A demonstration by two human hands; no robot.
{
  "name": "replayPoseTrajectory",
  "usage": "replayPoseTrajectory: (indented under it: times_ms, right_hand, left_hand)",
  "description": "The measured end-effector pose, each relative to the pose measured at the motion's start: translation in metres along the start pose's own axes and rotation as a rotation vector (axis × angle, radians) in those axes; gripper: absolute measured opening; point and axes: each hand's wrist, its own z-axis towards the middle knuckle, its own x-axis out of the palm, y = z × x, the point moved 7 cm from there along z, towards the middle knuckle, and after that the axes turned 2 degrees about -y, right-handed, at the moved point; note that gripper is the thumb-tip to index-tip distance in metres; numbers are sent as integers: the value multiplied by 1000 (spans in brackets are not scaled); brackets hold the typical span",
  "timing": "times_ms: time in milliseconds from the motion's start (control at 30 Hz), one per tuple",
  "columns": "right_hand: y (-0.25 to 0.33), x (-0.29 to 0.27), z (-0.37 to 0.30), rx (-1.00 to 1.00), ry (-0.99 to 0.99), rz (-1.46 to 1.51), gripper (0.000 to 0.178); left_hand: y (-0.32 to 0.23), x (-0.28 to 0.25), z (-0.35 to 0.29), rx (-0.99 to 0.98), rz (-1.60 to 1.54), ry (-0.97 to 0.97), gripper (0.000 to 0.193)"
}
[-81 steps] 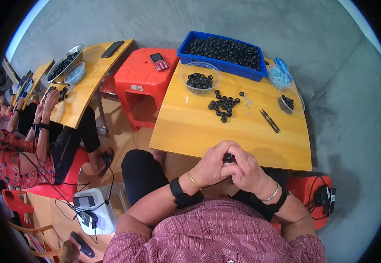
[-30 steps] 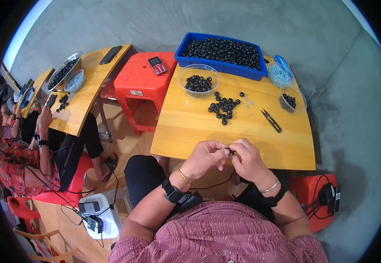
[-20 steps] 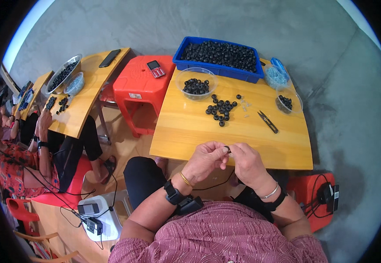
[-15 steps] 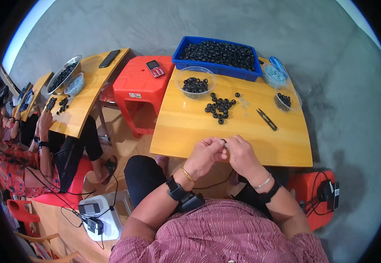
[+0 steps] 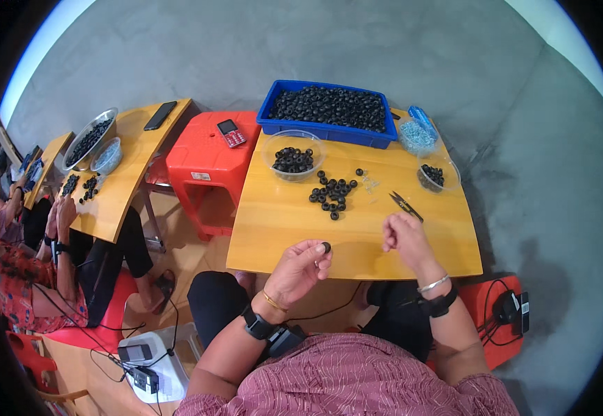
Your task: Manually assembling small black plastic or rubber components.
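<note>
My left hand [image 5: 300, 272] is closed, pinching a small black round part [image 5: 326, 247] between thumb and fingers above the table's near edge. Over the yellow wooden table [image 5: 281, 236], my right hand [image 5: 407, 238] is apart from the left, its fingers curled inward; whether anything lies in them is hidden. Just beyond it rest black thread snips [image 5: 407, 206]. A loose group of similar black round parts [image 5: 333, 193] lies mid-table, with several tiny clear pieces [image 5: 369, 183] beside it.
At the table's back stands a blue tray [image 5: 329, 133] full of black parts. Clear bowls of black parts stand left [image 5: 292, 173] and right [image 5: 432, 186], near a tub of light-blue pieces [image 5: 418, 139]. A red stool [image 5: 201, 149] bears a phone [image 5: 231, 133]. Another person [image 5: 35, 277] works at left.
My hands, together before, have parted. The right moved right and forward toward the snips; the left moved slightly left and down with the black part. The whole view has shifted a little.
</note>
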Motion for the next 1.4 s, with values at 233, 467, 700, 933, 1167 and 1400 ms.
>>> replayPoseTrajectory:
  times_ms: [233,467,700,933,1167,1400]
  right_hand:
    - [3,-33,50,89,36,99,7]
    - [34,18,62,-630,70,-1220,15]
    - [18,15,81,-480,140,-1304,6]
    - [45,44,24,-437,172,-981,7]
    - [60,86,-40,-517,256,-675,8]
    - [70,98,-59,-606,237,-582,6]
  left_hand:
    - [2,-1,2,-36,-33,45,12]
    - [0,0,0,-64,-16,23,11]
    - [1,-3,3,-60,-69,4,12]
    - [-1,5,-1,-38,-8,52,13]
    - [-1,15,-7,-28,-19,87,14]
    - [2,17,-11,-46,-89,125,15]
